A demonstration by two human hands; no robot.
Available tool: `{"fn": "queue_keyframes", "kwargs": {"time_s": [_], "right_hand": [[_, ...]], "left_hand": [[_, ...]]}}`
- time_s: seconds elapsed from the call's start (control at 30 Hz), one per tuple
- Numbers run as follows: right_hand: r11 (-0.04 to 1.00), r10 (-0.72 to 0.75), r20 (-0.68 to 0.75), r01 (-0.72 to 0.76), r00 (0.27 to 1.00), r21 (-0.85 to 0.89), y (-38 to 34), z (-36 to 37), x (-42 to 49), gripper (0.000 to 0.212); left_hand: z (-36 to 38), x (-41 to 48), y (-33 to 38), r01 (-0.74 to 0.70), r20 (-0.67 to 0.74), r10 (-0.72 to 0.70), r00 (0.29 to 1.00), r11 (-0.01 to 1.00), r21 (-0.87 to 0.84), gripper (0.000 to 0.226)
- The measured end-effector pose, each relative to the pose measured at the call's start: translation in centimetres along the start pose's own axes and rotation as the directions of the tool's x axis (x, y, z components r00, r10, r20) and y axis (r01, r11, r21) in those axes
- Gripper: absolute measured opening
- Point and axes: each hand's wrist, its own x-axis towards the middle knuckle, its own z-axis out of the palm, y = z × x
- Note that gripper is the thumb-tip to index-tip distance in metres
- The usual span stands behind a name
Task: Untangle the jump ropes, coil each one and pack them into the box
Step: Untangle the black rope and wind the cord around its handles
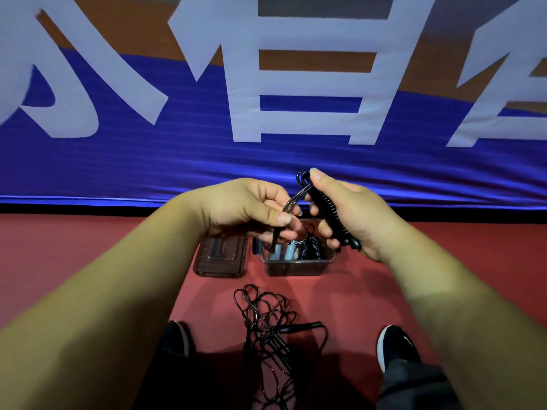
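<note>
Nearest you, your two black shoes [177, 338] stand on the red floor [88, 247]. The right one carries a white curved mark on its side, too small to read as a brand. Between them lies the tangled black jump rope [266, 318], a loose heap of thin loops with its slim black handles in the middle of it.

Beyond that heap sit the dark see-through plastic lid [220, 257], flat on the floor, and just to its right the dark see-through plastic box [296, 266]. The box holds a tightly wound black rope [309, 248] and a pale blue bundle [288, 251] beside it.

Above the box, your right hand [352, 214] grips the black wound jump rope bundle [328, 208]. Its fingers curl round the close turns, and its thumb presses on the small loops at the top. Your left hand [245, 208] pinches the thin free cord [293, 199] of that bundle between thumb and fingers. A short dark end hangs down from the pinch towards the box.

Farthest off hangs the blue and orange fabric banner [177, 161] with huge white characters. The frame cuts them off, so they cannot be read whole.
</note>
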Motion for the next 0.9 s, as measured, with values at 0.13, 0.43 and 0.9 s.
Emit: {"fn": "queue_keyframes", "kwargs": {"time_s": [0.13, 0.43, 0.9], "right_hand": [[0.998, -0.002, 0.036, 0.004, 0.999, -0.059, -0.4, 0.2, -0.6, 0.054], [0.997, 0.068, 0.163, -0.074, 0.984, 0.031, -0.4, -0.1, -1.3, 0.056], [0.903, 0.409, 0.523, -0.246, 0.748, -0.353, -0.2, 0.4, -2.3, 0.064]], "left_hand": [[1.3, 0.7, -0.4, 0.054, -0.053, -0.044, 0.998, 0.976, 0.209, 0.025], [2.7, 1.8, -2.1, 0.079, -0.164, -0.033, 0.986, 0.955, 0.287, 0.019], [2.2, 2.6, 0.6, -0.116, -0.103, 0.159, 0.982, 0.934, 0.337, 0.021]]}}
